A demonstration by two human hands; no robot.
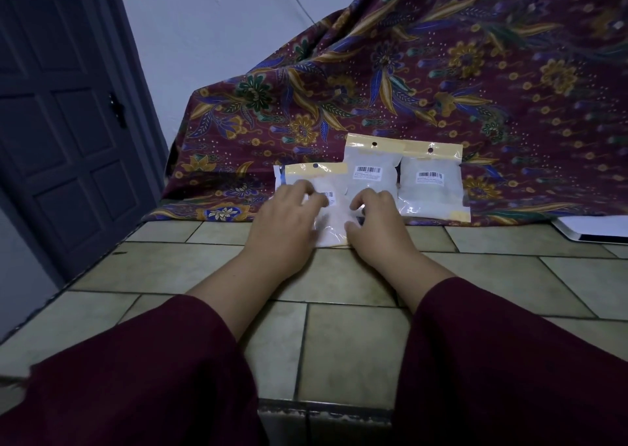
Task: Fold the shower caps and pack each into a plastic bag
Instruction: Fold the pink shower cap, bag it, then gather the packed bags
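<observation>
Three packed bags are being shown at mid-frame. The nearest bag (331,204), a yellow-topped clear pouch with white contents, is lying lengthwise away from the viewer on the tiled counter (339,337), being pressed between the left hand (289,221) and right hand (377,221), fingers curved over its edges; whether it is being pinched cannot be told.

I can read no words or numbers. White barcode stickers sit on my three plastic bags, centre frame: left bag (314,204), middle bag (370,170), right bag (431,183). Their print is too small to make out.
</observation>
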